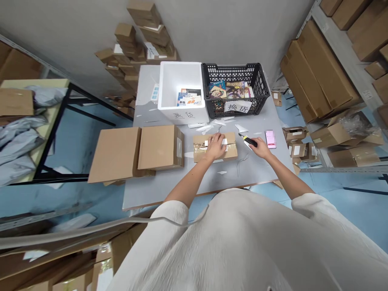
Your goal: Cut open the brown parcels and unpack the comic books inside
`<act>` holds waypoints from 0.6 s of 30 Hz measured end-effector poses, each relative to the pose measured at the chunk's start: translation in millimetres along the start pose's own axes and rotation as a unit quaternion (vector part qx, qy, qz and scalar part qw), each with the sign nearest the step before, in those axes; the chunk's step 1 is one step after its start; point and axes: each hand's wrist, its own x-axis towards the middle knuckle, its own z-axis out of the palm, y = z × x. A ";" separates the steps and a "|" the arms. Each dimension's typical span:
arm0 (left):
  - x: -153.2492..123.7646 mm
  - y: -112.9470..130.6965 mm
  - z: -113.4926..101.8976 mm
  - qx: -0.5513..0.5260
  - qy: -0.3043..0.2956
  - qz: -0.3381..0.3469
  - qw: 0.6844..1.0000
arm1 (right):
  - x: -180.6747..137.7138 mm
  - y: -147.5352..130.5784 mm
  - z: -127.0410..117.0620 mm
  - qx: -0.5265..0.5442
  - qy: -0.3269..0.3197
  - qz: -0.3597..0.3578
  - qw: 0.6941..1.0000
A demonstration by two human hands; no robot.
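Observation:
A small taped cardboard box (233, 151) lies on the grey table in front of me. My left hand (216, 146) rests on top of it, fingers stretched over the tape and a white label. To the right of the box, my right hand (260, 147) is closed round a black and yellow utility knife (249, 140). The knife points up and left, its tip a little off the box's right end. Just right of that hand lies a phone (270, 139) with a pink screen.
Behind the box stand a white foam box (165, 87) and a black plastic crate (206, 99), both holding books. Two larger cartons (159, 147) sit at the left, one past the table edge. Paper scraps (241, 128) litter the table (169, 184). Shelves of boxes flank both sides.

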 end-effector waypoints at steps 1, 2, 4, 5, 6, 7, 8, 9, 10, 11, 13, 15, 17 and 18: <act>-4.7 -4.1 -3.2 -0.004 -0.003 0.001 1.000 | 0.1 -2.2 4.3 0.015 -0.002 0.001 1.000; -10.9 -8.9 -6.7 -0.005 -0.004 -0.002 1.000 | 0.3 -4.9 9.1 0.033 -0.003 0.003 0.999; -27.3 -20.6 -13.9 0.000 -0.007 -0.017 1.000 | 0.7 -11.2 19.5 0.079 -0.005 0.009 0.997; -37.0 -27.2 -17.4 0.006 -0.006 -0.028 1.000 | 1.1 -14.8 24.7 0.107 -0.010 0.013 0.994; -47.3 -34.1 -20.6 0.015 -0.010 -0.039 0.999 | 1.6 -18.7 29.7 0.135 -0.017 0.017 0.991; -57.8 -41.0 -23.2 0.022 -0.014 -0.055 0.998 | 2.3 -22.9 34.4 0.163 -0.025 0.018 0.986; -67.7 -47.7 -25.2 0.026 -0.019 -0.074 0.997 | 3.0 -27.3 38.8 0.187 -0.034 0.019 0.982; -76.7 -54.0 -26.5 0.028 -0.025 -0.093 0.995 | 3.9 -31.9 42.7 0.205 -0.042 0.017 0.978; -84.4 -59.8 -27.2 0.027 -0.024 -0.115 0.993 | 4.7 -36.5 46.1 0.218 -0.051 0.015 0.975; -90.3 -64.9 -27.4 0.021 -0.020 -0.139 0.990 | 5.6 -40.9 49.0 0.225 -0.058 0.014 0.973; -96.4 -72.4 -26.8 -0.009 -0.017 -0.180 0.984 | 7.1 -48.5 53.3 0.228 -0.068 0.015 0.971; -95.7 -76.1 -26.1 -0.054 -0.024 -0.200 0.978 | 8.2 -53.7 55.6 0.229 -0.070 0.021 0.971; -90.9 -75.8 -26.9 -0.086 -0.034 -0.203 0.975 | 8.7 -56.4 56.4 0.234 -0.064 0.028 0.970; -87.8 -74.5 -28.2 -0.092 -0.035 -0.203 0.974 | 8.9 -57.0 56.2 0.237 -0.061 0.032 0.969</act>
